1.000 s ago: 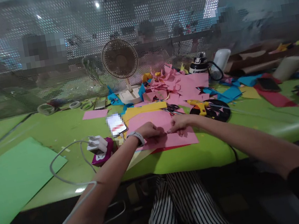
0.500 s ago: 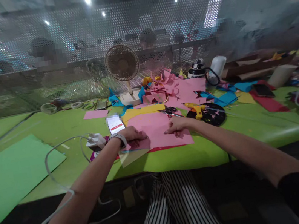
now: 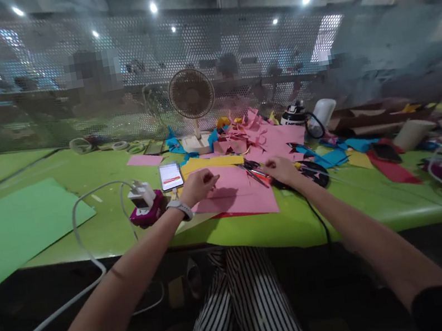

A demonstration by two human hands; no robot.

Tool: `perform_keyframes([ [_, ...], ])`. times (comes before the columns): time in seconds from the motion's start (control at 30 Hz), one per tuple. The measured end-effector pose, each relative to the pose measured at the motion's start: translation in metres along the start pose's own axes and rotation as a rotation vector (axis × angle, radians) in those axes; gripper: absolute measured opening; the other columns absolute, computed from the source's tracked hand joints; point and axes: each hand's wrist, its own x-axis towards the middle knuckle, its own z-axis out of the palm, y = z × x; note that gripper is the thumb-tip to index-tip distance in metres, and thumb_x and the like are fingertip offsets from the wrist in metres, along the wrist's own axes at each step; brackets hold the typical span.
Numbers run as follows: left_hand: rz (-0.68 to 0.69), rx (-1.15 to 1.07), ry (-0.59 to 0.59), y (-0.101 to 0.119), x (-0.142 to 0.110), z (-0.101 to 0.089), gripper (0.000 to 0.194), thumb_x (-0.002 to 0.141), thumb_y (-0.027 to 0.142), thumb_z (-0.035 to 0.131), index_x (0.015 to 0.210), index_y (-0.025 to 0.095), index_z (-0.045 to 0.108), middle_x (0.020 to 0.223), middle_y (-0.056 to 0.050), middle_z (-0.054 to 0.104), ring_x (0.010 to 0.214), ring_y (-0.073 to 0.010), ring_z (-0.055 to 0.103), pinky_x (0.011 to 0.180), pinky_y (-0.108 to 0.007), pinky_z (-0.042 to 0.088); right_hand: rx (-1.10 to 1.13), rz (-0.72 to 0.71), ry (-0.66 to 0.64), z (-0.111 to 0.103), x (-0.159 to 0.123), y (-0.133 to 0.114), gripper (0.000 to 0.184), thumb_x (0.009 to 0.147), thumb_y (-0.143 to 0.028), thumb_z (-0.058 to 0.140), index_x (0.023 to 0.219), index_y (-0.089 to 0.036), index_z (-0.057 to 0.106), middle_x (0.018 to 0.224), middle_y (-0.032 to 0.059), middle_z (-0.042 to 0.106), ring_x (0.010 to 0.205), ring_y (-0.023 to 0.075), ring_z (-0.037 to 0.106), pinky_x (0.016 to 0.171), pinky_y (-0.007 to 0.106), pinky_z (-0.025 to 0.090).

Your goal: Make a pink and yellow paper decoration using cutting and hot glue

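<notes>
A pink paper sheet (image 3: 237, 199) lies in front of me, with red and pale sheets partly showing beneath its near edge. My left hand (image 3: 199, 186), with a pale watch on its wrist, is raised over the sheet's left part, casting a shadow. Its fingers are curled closed; whatever they hold is too small to see. Beside the scissors (image 3: 255, 174) at the sheet's right edge is my right hand (image 3: 283, 170), fingers bent together. I cannot see what is in them. A black round tray (image 3: 316, 175) sits under and beyond that hand, which mostly covers the yellow tool there.
A lit phone (image 3: 171, 176) and a purple power block (image 3: 147, 214) with a white charger stand left. Behind are a small fan (image 3: 191, 94) and heaped pink scraps (image 3: 249, 132). White cable crosses my left forearm; a black cable (image 3: 317, 214) hangs over the table edge.
My left hand has lifted off the pink sheet. The right hand has moved right, off the sheet to beside the scissors and over the yellow tool. The camera view has shifted slightly.
</notes>
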Motion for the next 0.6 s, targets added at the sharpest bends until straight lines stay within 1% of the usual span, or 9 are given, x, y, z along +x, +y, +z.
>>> perform_keyframes([
  [0.03,0.043,0.021,0.039,0.003,-0.001,0.005,0.033,0.087,0.046,0.043,0.080,0.017,0.058,0.080,-0.006,0.068,0.069,-0.0129,0.061,0.063,-0.022,0.044,-0.034,-0.006,0.055,-0.006,0.003,0.005,0.022,0.086,-0.037,0.049,0.084,-0.016,0.056,0.081,0.0079,0.070,0.067,0.0157,0.066,0.059,0.022,0.046],
  [0.1,0.121,0.068,0.087,0.007,-0.002,0.014,0.032,0.088,0.044,0.043,0.080,0.017,0.059,0.080,-0.006,0.067,0.072,-0.0140,0.059,0.065,-0.023,0.043,-0.091,-0.019,0.120,-0.015,0.007,0.015,0.019,0.084,-0.034,0.050,0.083,-0.016,0.057,0.081,0.0069,0.069,0.069,0.0165,0.065,0.061,0.023,0.045],
  [0.17,0.195,0.117,0.097,0.009,-0.004,0.020,0.030,0.087,0.042,0.046,0.079,0.017,0.061,0.080,-0.005,0.066,0.074,-0.0157,0.059,0.067,-0.025,0.043,-0.137,-0.033,0.149,-0.019,0.008,0.022,0.018,0.083,-0.033,0.051,0.080,-0.017,0.059,0.077,0.0053,0.069,0.068,0.0165,0.065,0.061,0.023,0.043],
  [0.23,0.264,0.157,0.090,0.008,-0.006,0.024,0.026,0.086,0.040,0.048,0.083,0.019,0.063,0.085,-0.005,0.066,0.077,-0.0169,0.059,0.069,-0.026,0.043,-0.182,-0.047,0.171,-0.017,0.005,0.026,0.018,0.083,-0.032,0.050,0.079,-0.017,0.059,0.074,0.0040,0.068,0.067,0.0164,0.064,0.061,0.023,0.043],
  [0.33,0.342,0.202,0.072,0.002,-0.006,0.026,0.023,0.087,0.036,0.049,0.090,0.020,0.064,0.092,-0.005,0.066,0.081,-0.0185,0.060,0.072,-0.028,0.044,-0.264,-0.072,0.209,-0.007,-0.006,0.024,0.020,0.085,-0.032,0.048,0.082,-0.017,0.061,0.077,0.0050,0.068,0.073,0.0183,0.063,0.065,0.025,0.042],
  [0.43,0.397,0.232,0.049,-0.004,-0.004,0.029,0.025,0.089,0.035,0.047,0.094,0.019,0.065,0.093,-0.006,0.067,0.083,-0.0195,0.062,0.073,-0.029,0.046,-0.352,-0.136,0.206,0.011,-0.015,0.015,0.020,0.084,-0.035,0.050,0.086,-0.019,0.062,0.092,0.0076,0.067,0.085,0.0213,0.061,0.070,0.028,0.041],
  [0.53,0.463,0.259,0.019,-0.008,-0.003,0.033,0.028,0.090,0.037,0.045,0.105,0.021,0.063,0.107,-0.006,0.066,0.097,-0.0202,0.060,0.086,-0.031,0.045,-0.418,-0.199,0.200,0.028,-0.019,0.004,0.026,0.082,-0.037,0.056,0.099,-0.019,0.061,0.110,0.0109,0.062,0.099,0.0246,0.056,0.076,0.031,0.040],
  [0.6,0.509,0.278,0.005,-0.008,-0.003,0.036,0.032,0.091,0.039,0.044,0.113,0.021,0.059,0.118,-0.006,0.062,0.110,-0.0205,0.055,0.096,-0.031,0.040,-0.441,-0.216,0.214,0.034,-0.019,0.002,0.029,0.081,-0.038,0.058,0.103,-0.019,0.060,0.113,0.0116,0.059,0.102,0.0252,0.054,0.077,0.032,0.040],
])
